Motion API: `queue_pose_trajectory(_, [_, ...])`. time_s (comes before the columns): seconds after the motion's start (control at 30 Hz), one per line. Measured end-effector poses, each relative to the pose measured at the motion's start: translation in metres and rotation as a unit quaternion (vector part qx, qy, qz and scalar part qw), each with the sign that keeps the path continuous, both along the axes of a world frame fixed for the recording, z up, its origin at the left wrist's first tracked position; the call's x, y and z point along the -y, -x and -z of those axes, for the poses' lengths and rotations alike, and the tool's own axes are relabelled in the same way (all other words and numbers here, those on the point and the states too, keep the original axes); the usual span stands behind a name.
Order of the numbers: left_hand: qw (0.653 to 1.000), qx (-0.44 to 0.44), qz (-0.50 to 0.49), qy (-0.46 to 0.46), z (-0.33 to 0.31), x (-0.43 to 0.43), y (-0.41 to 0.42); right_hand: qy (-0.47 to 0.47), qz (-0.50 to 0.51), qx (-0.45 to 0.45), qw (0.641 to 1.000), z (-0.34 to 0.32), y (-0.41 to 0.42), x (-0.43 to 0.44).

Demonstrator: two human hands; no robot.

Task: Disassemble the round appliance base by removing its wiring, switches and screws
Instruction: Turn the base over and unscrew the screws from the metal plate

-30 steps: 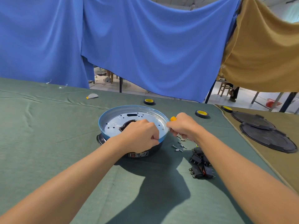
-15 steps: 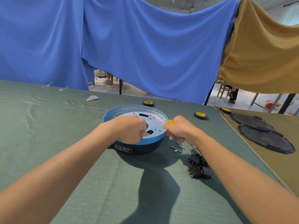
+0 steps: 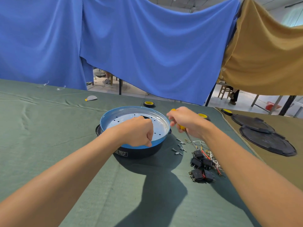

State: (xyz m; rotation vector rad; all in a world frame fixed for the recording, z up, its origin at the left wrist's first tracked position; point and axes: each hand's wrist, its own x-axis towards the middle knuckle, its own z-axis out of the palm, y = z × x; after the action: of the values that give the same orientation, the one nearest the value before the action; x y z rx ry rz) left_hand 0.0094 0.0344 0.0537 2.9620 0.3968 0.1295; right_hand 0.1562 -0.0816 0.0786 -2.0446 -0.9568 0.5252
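Screwdriver (image 3: 182,127) handle mostly hidden inside right hand (image 3: 186,122).

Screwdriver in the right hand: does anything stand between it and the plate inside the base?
Only the rim of the base, which the screwdriver in the right hand must go over. The left hand grips the near rim and covers the middle of the plate; its right side is bare.

glossy blue metal base (image 3: 161,136) with perforated plate on matt green cloth (image 3: 49,128)
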Motion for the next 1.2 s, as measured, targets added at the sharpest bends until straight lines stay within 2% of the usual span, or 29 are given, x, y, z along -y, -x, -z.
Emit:
queue_pose_trajectory(0.13, [0.998, 0.006, -0.013, 0.068, 0.001, -0.008, 0.0, -0.158, -0.002, 0.022, 0.987, -0.025, -0.001, -0.002])
queue_pose_trajectory(0.23, [0.992, 0.053, -0.038, 0.109, 0.008, -0.012, -0.001, -0.223, 0.016, 0.081, 0.971, -0.036, -0.001, -0.005])
queue_pose_trajectory(0.37, [0.996, 0.028, -0.009, 0.079, 0.015, -0.019, -0.005, -0.238, 0.027, 0.138, 0.961, -0.031, 0.001, -0.009])
queue_pose_trajectory(0.57, [0.982, -0.137, 0.036, 0.121, 0.02, -0.033, -0.012, -0.272, 0.01, 0.112, 0.956, -0.012, 0.003, -0.01])
queue_pose_trajectory(0.67, [0.981, -0.175, 0.042, 0.075, 0.019, -0.037, -0.017, -0.257, -0.018, 0.116, 0.959, -0.005, 0.003, -0.012])
queue_pose_trajectory(0.77, [0.984, -0.173, 0.022, 0.036, 0.021, -0.032, -0.023, -0.242, -0.033, 0.144, 0.959, 0.001, 0.003, -0.015])
queue_pose_trajectory(0.9, [0.989, -0.102, -0.044, 0.093, 0.033, -0.012, -0.031, -0.239, -0.035, 0.172, 0.955, 0.003, 0.002, -0.017])
queue_pose_trajectory(0.97, [0.989, -0.082, -0.091, 0.08, 0.038, -0.005, -0.037, -0.239, -0.023, 0.188, 0.952, 0.003, 0.001, -0.018])
queue_pose_trajectory(1.1, [0.979, -0.081, -0.172, 0.077, 0.039, 0.012, -0.049, -0.228, 0.009, 0.228, 0.947, 0.006, -0.002, -0.022])
queue_pose_trajectory(1.2, [0.979, -0.099, -0.156, 0.091, 0.031, 0.01, -0.047, -0.225, 0.022, 0.23, 0.947, 0.009, -0.004, -0.023])
